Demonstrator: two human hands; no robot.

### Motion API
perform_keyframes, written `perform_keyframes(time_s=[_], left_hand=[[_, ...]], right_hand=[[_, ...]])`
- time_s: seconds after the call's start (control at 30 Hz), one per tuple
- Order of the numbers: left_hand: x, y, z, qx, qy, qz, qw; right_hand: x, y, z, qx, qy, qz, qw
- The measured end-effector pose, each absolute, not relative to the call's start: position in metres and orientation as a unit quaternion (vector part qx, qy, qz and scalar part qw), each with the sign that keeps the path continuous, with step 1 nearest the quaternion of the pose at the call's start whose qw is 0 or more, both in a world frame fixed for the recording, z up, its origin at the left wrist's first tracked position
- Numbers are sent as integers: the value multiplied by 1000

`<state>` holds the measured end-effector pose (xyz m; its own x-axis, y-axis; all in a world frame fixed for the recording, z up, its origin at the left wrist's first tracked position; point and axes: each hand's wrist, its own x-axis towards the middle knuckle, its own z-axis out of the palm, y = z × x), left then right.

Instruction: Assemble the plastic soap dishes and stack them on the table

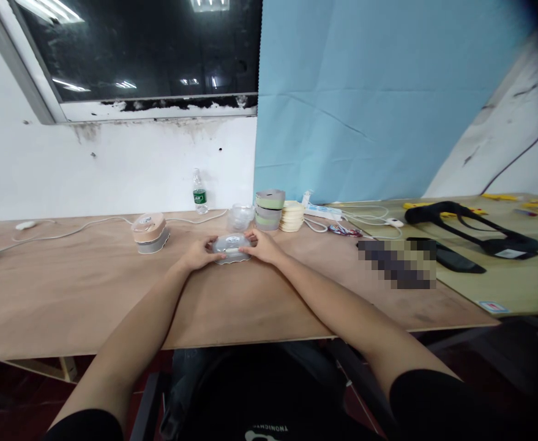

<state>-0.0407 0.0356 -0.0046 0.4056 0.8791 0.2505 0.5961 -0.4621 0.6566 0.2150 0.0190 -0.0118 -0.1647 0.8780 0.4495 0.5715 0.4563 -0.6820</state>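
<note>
On the wooden table in front of me sits a small container with a clear plastic lid [232,241] and a grey lower part. My left hand [199,253] grips its left side, the fingertips at the lid's edge. From the other side my right hand [264,246] holds the rim, its thumb near a pale strip on the front. Just behind the container stand several clear plastic lids or cups [240,215]. To the left is a stack of similar containers [150,231], pinkish beige over grey.
Behind my right hand stand a green-and-grey stack [269,211] and a cream-coloured stack [291,216]. A water bottle [199,193] is by the wall. A white power strip [322,212] and cables lie at the back. Black straps [475,226] rest on the right-hand table.
</note>
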Motion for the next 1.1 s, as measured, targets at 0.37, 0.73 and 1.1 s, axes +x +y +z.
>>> perform_keyframes(time_s=[0.37,0.73,1.1], left_hand=[[-41,33,-5,813,431,304,246],[-43,31,-1,815,444,271,255],[-38,28,-6,830,422,294,216]], right_hand=[[220,20,-9,-434,-774,183,423],[223,21,-13,-430,-775,201,417],[221,19,-14,-448,-763,141,444]])
